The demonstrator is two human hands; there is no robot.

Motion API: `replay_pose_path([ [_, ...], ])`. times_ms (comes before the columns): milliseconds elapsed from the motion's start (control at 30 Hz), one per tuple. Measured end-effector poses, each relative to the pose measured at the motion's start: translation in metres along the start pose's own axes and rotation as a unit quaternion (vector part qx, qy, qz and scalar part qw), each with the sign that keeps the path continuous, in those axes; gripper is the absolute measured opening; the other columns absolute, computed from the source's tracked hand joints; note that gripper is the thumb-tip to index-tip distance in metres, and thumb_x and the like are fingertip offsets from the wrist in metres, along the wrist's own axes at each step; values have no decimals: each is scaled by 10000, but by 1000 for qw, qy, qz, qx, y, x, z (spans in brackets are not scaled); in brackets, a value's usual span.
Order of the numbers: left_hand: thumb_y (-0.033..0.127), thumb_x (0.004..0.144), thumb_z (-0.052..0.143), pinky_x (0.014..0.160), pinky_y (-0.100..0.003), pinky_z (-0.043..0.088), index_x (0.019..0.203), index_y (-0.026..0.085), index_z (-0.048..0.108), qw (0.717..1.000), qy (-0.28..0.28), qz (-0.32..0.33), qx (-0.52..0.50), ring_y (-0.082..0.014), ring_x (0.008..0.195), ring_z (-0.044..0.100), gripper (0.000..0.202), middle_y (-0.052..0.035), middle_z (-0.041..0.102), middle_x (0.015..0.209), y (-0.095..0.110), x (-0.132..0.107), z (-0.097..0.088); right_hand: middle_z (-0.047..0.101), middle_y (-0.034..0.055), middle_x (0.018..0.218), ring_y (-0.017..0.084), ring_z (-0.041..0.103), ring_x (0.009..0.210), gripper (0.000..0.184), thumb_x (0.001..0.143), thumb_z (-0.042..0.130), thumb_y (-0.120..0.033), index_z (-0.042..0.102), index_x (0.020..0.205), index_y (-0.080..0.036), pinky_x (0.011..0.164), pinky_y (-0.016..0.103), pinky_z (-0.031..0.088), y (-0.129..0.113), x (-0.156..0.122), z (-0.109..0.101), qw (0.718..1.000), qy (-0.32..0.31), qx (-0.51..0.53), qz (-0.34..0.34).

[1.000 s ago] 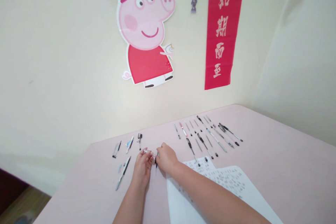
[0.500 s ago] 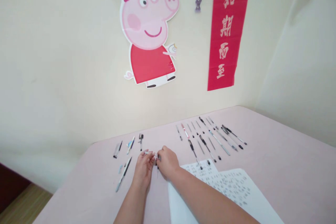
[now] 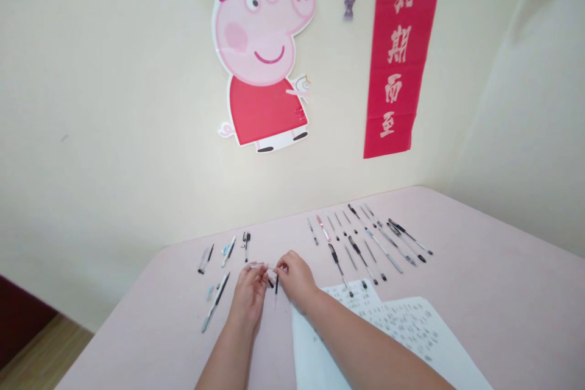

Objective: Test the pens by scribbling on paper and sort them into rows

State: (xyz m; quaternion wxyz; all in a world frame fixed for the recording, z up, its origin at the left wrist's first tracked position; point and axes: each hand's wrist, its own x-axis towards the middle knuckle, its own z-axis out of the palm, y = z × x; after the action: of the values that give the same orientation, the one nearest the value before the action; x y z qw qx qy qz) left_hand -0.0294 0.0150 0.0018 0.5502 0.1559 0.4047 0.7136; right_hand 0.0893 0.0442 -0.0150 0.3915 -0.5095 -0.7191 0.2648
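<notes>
My left hand (image 3: 249, 294) is closed around a thin, pale, see-through pen barrel (image 3: 258, 265), held nearly level just above the table. At the barrel's right end, the fingertips of my right hand (image 3: 294, 275) are pinched together; any small part between them is too small to make out. Below my right fingers a slim dark pen piece (image 3: 276, 286) points toward me. Beside it, close to my left fingertips, is a short black piece (image 3: 270, 283). The inner fingers of both hands are partly hidden.
Taken-apart pens lie left of my hands, among them a grey-and-black pen (image 3: 216, 303) and a blue-and-white one (image 3: 229, 251). Several pens, refills and caps are spread at the right, including a black-gripped pen (image 3: 338, 261). Handwritten paper (image 3: 411, 323) lies under my right forearm.
My right hand has shifted slightly up and right, with its fingers lifted a little. The dark pen piece and short black piece below now show more clearly. The view has tilted slightly.
</notes>
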Motion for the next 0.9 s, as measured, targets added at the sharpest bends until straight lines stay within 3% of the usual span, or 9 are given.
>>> replay_pose_path([
  [167, -29, 720, 556, 513, -145, 489, 722, 136, 563, 1000, 4, -4, -6, -74, 591, 617, 165, 6, 632, 665, 0, 1, 0, 584, -2, 662, 136, 545, 652, 51, 700, 614, -176, 616, 651, -163, 635, 247, 419, 9, 13, 1, 973, 28, 223, 62],
  [300, -32, 733, 543, 518, -149, 494, 731, 131, 560, 1000, 5, -5, -7, -76, 596, 620, 165, -6, 643, 680, 0, 2, -1, 591, -17, 569, 126, 558, 540, 74, 712, 586, -216, 607, 676, -156, 538, 231, 427, 8, 14, 5, 958, -7, 280, 70],
  [600, -26, 722, 552, 524, -152, 496, 722, 134, 560, 1000, -2, -6, -11, -82, 593, 623, 160, -11, 647, 671, -1, 4, -3, 600, -9, 572, 130, 570, 541, 114, 704, 594, -264, 608, 672, -156, 527, 234, 433, 10, 12, 8, 951, -9, 300, 68],
  [900, -17, 756, 527, 537, -154, 493, 792, 148, 533, 1000, -1, 1, 4, -82, 608, 628, 169, -8, 643, 694, -2, 2, -1, 594, -18, 562, 121, 533, 546, 63, 688, 598, -182, 633, 642, -158, 551, 230, 402, 10, 9, 5, 968, -9, 249, 36],
])
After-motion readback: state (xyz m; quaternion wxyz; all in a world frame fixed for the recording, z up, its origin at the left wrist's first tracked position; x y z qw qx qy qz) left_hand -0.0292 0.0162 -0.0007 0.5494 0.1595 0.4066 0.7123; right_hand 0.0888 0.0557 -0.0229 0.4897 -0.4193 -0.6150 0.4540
